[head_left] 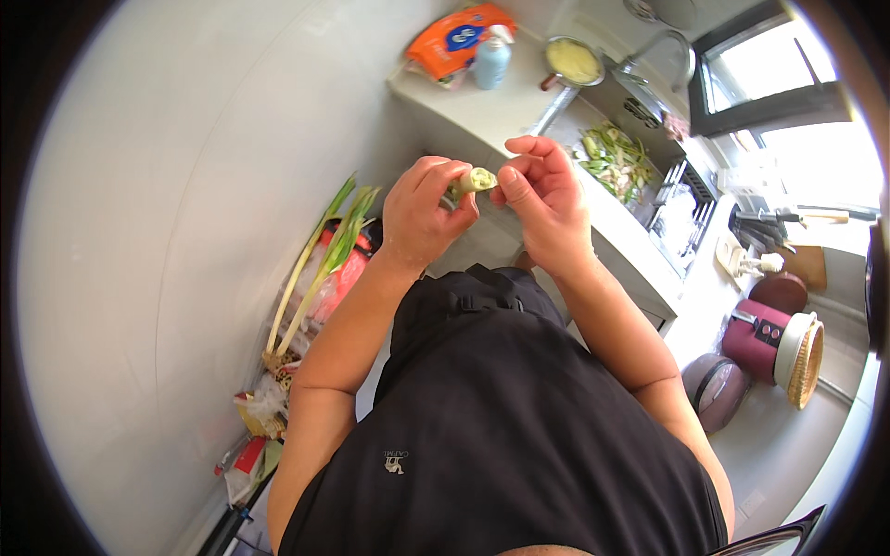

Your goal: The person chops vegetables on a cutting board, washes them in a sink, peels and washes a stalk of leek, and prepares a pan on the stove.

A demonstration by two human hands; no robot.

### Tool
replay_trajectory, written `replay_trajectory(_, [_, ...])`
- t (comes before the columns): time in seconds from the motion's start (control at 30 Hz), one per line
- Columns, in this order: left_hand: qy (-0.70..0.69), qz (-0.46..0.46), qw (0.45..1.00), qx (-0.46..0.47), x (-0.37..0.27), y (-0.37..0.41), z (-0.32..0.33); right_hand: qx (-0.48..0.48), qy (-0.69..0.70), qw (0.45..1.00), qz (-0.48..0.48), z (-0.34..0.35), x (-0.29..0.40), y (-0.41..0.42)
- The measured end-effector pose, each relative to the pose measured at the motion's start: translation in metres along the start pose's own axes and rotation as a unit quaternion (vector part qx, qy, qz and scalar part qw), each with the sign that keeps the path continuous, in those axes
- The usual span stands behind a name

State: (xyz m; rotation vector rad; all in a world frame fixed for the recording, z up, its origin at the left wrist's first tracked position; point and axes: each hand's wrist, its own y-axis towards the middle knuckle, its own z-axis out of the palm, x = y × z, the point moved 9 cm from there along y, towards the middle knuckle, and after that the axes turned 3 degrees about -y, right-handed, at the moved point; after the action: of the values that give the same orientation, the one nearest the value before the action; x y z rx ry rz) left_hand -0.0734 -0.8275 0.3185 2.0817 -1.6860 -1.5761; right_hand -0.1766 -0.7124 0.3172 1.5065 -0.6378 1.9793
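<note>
In my left hand (430,208) is a pale green vegetable stalk (478,179), gripped between thumb and fingers with its cut end facing right. My right hand (546,198) is close beside that end, thumb and index finger pinched at its tip; whether they hold a thin shred cannot be told. Both hands are raised in front of my black shirt. To the right, a sink (591,115) contains a heap of green and whitish vegetable pieces (615,163).
A light blue spray bottle (492,64) and an orange packet (455,42) stand on the counter (466,104). Near the faucet (678,52) is a pan with yellow contents (573,61). Long leeks (323,271) lean by the left wall. A purple appliance (754,337) sits at right.
</note>
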Motion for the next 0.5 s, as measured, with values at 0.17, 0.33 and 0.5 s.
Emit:
replay_trajectory(0.17, [-0.265,-0.189,0.942,0.076,-0.017,0.034,0.143,-0.031,-0.059,0.996,-0.055,-0.116,0.029,0.017])
replay_trajectory(0.33, [-0.489,-0.224,0.838,0.090,-0.040,0.086,0.248,-0.142,-0.117,0.978,-0.095,-0.262,0.046,0.025])
replay_trajectory(0.5, [-0.571,-0.295,0.760,0.095,-0.056,0.115,0.318,-0.254,-0.116,0.952,-0.125,-0.394,0.051,0.009])
